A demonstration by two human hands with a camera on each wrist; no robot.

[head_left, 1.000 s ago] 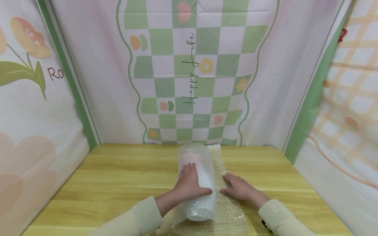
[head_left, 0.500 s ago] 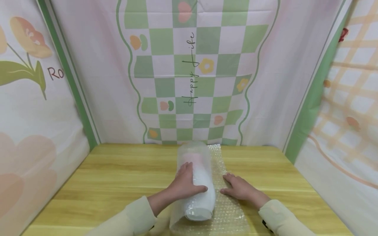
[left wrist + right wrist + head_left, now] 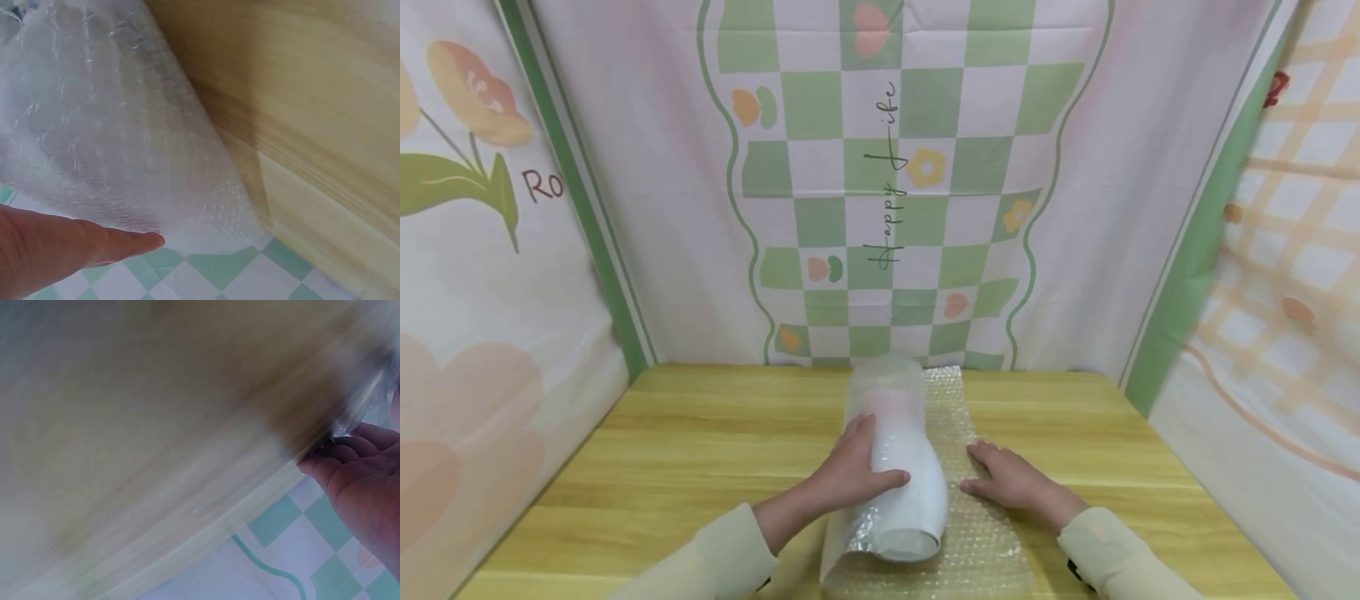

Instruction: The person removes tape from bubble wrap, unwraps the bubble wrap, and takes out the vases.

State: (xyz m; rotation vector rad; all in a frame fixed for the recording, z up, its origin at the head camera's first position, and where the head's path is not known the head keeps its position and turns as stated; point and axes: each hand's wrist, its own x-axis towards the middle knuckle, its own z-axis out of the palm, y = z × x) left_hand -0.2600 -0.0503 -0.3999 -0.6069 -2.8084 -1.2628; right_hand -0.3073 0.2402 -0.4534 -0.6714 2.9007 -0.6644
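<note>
A white bottle-shaped vessel (image 3: pixel 925 483) with a pinkish far part lies on its side on a sheet of bubble wrap (image 3: pixel 977 533). Its rounded near end is bare, while wrap lies over its left side and far end. Spread over that covered side, my left hand (image 3: pixel 846 468) touches the wrap with its thumb across the vessel. The left wrist view shows bubble wrap (image 3: pixel 119 125) rising beside the straight fingers of the left hand (image 3: pixel 69 247). My right hand (image 3: pixel 1015 481) rests on the flat wrap at the right, fingers extended; the right wrist view catches this hand (image 3: pixel 369 487) at its edge.
Underneath is a wood-grain table (image 3: pixel 700 442). A green and white checked cloth (image 3: pixel 917 225) hangs behind its far edge, with printed curtains (image 3: pixel 497 292) on both sides. The wrap reaches almost from the table's far edge to the bottom of the head view.
My left hand has moved left, with the wrap drawn back from the vessel's near end, so more of its white surface shows. The right hand has stayed in place.
</note>
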